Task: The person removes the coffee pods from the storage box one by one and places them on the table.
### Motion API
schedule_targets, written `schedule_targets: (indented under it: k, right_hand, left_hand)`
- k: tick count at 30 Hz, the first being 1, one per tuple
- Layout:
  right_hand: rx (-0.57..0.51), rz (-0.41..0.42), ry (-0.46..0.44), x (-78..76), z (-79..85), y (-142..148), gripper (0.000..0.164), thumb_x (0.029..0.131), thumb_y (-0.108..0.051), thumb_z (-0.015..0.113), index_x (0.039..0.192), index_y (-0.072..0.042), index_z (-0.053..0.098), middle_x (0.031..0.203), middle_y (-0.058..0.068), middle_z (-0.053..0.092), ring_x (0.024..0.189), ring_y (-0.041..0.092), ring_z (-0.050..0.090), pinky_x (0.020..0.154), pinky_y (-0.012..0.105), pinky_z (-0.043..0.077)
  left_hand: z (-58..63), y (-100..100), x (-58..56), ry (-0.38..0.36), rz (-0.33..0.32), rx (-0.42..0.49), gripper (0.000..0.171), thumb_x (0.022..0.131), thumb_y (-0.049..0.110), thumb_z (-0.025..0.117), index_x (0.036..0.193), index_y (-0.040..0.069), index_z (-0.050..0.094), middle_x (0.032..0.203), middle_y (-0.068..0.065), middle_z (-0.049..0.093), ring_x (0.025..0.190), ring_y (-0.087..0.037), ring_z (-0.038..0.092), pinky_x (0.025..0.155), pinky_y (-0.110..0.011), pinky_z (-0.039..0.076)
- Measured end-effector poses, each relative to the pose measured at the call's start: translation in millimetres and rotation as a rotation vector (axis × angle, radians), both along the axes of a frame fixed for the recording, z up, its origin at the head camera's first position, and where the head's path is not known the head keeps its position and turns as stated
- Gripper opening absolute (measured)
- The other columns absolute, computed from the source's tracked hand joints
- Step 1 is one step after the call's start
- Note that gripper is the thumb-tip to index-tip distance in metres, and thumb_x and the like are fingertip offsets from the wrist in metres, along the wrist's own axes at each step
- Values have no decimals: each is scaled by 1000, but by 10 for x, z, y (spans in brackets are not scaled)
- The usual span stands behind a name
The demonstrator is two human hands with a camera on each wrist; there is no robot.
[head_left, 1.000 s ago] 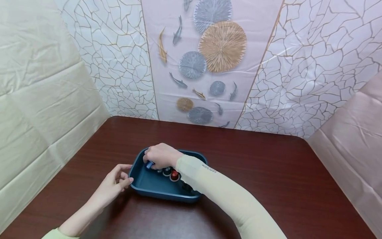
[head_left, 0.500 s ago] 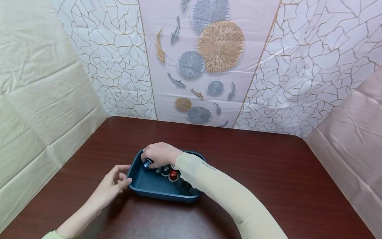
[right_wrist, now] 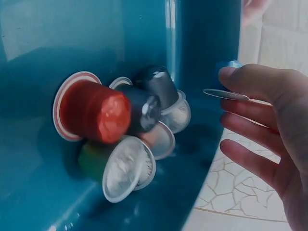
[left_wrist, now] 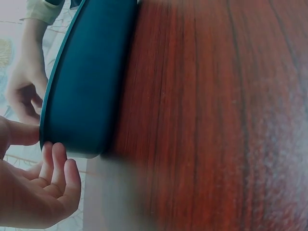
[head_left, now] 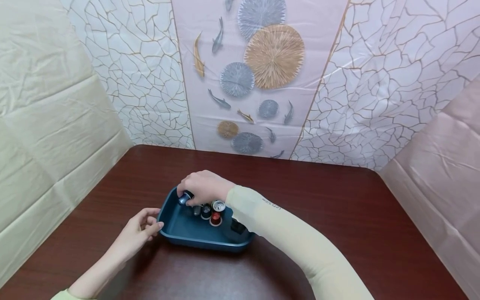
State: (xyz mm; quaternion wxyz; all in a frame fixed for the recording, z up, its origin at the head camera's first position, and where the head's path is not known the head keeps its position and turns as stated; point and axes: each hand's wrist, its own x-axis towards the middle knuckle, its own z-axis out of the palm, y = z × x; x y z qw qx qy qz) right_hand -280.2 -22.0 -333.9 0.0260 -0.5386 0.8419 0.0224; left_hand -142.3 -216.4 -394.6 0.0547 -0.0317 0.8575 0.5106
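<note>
In the head view my right hand [head_left: 204, 187] pinches a blue coffee capsule [head_left: 184, 198] over the left part of a blue tray [head_left: 206, 243]. The right wrist view shows this capsule's thin pale rim beside the fingertips; the other fingers are spread apart. Below, inside the tray, lie a red capsule [right_wrist: 94, 113], a dark capsule [right_wrist: 139, 108], a grey capsule [right_wrist: 159, 89] and a capsule with its silver lid [right_wrist: 122, 171] showing. My left hand [head_left: 136, 231] touches the tray's left end with thumb and forefinger, its other fingers loosely bent.
A black item [head_left: 238, 226] sits toward the tray's right side, partly covered by the right sleeve [head_left: 285, 233]. The tray stands on a dark red-brown wooden table [head_left: 337, 208]. Patterned cloth [head_left: 273, 83] hangs behind the table and at both sides.
My right hand has risen slightly with the blue capsule, uncovering more of the capsules beneath, including a silver lid. My left hand stays at the tray's left end. The head view has shifted slightly.
</note>
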Motion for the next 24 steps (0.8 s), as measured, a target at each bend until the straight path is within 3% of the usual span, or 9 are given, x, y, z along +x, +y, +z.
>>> schedule_targets:
  k: [14, 24]
  right_hand:
    - [-64, 3, -35, 63, 286, 308, 28, 91, -35, 70, 117, -25, 68, 115, -8, 68, 99, 8, 59, 87, 22, 52]
    - [-155, -30, -65, 21, 312, 642, 28, 92, -33, 68, 119, -24, 68, 117, -7, 67, 100, 9, 58, 90, 26, 50]
  left_hand:
    - [29, -22, 36, -15, 9, 12, 47, 99, 16, 58, 139, -3, 43, 89, -4, 61, 77, -14, 57, 68, -26, 51]
    - [9, 6, 12, -12, 2, 14, 48, 99, 14, 59, 140, -3, 42, 87, -2, 60, 75, -11, 56, 66, -25, 50]
